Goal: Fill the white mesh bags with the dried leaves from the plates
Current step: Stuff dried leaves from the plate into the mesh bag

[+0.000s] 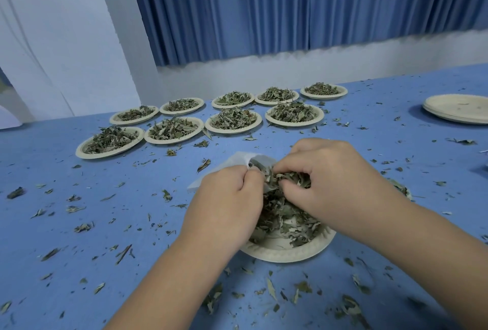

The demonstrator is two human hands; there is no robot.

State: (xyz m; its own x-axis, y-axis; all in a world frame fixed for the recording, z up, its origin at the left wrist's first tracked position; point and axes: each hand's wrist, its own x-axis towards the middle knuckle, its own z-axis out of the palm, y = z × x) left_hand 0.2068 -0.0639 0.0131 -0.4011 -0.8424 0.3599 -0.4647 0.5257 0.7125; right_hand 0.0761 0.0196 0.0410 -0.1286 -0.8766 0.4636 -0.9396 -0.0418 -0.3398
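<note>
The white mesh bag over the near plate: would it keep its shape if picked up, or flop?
Probably floppy: the white mesh bag creases where the left hand pinches its mouth. Likely very light, as the cloth looks thin. It would probably bulge and sag as the right hand pushes dried leaves in.

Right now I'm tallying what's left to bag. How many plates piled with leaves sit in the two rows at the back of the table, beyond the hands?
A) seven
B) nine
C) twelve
B: the far row has five plates piled with leaves and the near row has four; the front plate is separate.
</note>
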